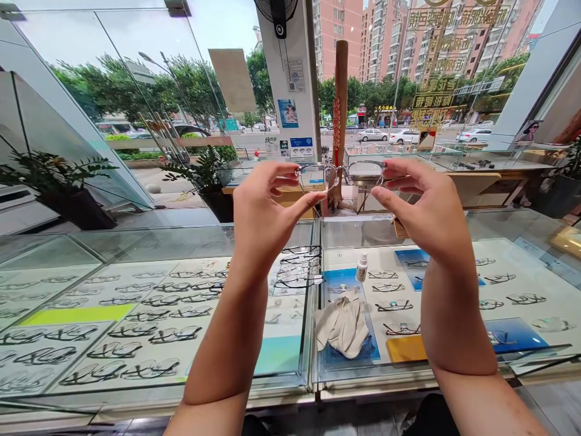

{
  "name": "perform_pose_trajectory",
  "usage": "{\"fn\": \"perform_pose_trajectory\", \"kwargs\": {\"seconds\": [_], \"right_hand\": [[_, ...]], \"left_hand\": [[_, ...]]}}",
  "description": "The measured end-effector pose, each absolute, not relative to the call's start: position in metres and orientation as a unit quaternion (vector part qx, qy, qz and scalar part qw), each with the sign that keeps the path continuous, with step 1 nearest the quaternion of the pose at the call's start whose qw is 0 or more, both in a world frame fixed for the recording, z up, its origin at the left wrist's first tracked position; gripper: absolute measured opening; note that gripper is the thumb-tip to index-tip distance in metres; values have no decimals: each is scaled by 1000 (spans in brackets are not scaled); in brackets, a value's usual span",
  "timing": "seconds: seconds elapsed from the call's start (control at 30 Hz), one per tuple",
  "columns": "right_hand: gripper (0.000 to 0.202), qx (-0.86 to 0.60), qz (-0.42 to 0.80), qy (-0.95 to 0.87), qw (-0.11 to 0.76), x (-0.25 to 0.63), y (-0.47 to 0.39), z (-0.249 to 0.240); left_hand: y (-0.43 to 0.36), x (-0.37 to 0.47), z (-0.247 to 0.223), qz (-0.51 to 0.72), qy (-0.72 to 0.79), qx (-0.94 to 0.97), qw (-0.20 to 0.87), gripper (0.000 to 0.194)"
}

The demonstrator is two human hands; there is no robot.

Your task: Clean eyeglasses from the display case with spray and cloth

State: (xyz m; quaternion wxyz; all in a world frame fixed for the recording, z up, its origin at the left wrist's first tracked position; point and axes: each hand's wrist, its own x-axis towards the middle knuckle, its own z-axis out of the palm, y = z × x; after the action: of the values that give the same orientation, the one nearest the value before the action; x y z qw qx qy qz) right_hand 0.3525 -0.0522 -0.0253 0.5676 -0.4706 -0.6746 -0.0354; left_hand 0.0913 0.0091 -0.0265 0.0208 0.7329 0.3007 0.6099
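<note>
A pair of eyeglasses with a clear frame is held up above the glass display counter, facing the window. My left hand grips its left end between thumb and fingers. At the other end, my right hand pinches the rim the same way. Below, a crumpled beige cleaning cloth lies on the counter top. Behind the cloth a small white spray bottle stands upright. Several dark-framed glasses lie in a stack left of the bottle.
Rows of eyeglasses fill the glass display case on both sides. Potted plants stand by the window, beyond the counter. A wooden post and a wall fan are farther back. Outside are a street and parked cars.
</note>
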Motion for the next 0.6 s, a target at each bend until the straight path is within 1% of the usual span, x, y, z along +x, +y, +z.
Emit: {"fn": "perform_pose_trajectory", "kwargs": {"seconds": [0.17, 0.3, 0.6], "right_hand": [[47, -467, -17, -681, 563, 354, -47, -29], [47, -465, -13, -683, 562, 354, -46, -31], [44, -437, -58, -674, 593, 348, -55, -22]], "left_hand": [[3, 93, -27, 620, 300, 724, -26, 43], [1, 93, -27, 623, 305, 719, -30, 42], [17, 91, -27, 611, 315, 721, 92, 53]]}}
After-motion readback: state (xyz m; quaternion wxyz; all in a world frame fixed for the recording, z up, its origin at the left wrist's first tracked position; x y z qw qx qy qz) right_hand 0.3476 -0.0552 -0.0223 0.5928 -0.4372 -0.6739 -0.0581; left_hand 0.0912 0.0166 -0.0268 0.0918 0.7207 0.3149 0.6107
